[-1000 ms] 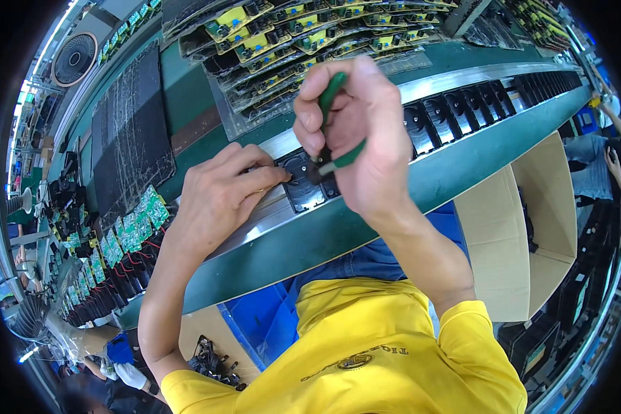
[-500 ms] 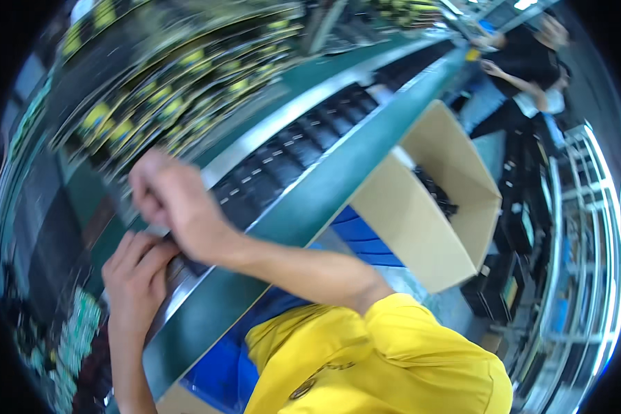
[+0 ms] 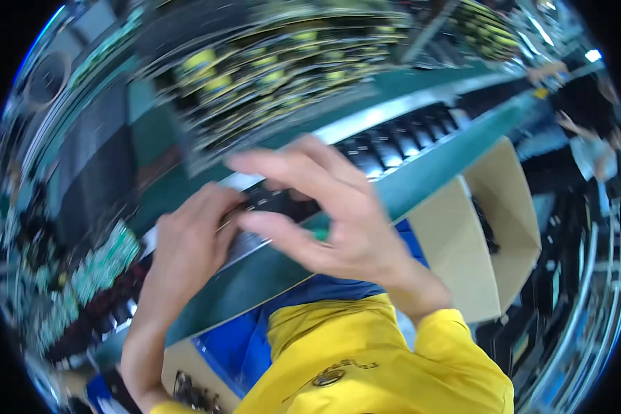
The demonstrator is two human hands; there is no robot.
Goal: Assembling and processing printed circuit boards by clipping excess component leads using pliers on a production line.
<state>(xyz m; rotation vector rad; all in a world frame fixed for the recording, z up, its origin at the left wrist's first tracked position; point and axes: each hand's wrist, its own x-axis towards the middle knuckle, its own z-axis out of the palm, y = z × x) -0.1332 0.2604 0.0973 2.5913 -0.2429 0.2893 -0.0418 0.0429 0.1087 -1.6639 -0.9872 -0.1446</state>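
Observation:
My left hand (image 3: pixel 190 238) is over the metal track, fingers curled and pressed together; whatever they grip is hidden. Just right of it, my right hand (image 3: pixel 338 214) is slightly blurred, with thumb and fingers spread apart and nothing visibly held. Its fingertips reach over the black parts (image 3: pixel 276 202) in the track, close to the left fingers. Farther along, more flat black parts (image 3: pixel 393 141) sit in a row between the track's shiny metal edges. A small green spot (image 3: pixel 319 234) shows beneath my right palm, too indistinct to name.
A green bench edge (image 3: pixel 435 179) runs along the track. Beyond it stand stacked trays of yellow and dark components (image 3: pixel 269 69). An open cardboard box (image 3: pixel 455 248) is at right, with black items inside. Green circuit boards (image 3: pixel 103 262) lie at left. A person (image 3: pixel 590 131) is at far right.
My right hand has gone from curled fingers above the left hand to spread fingers beside it. My left hand stays curled at the track. The whole view has shifted.

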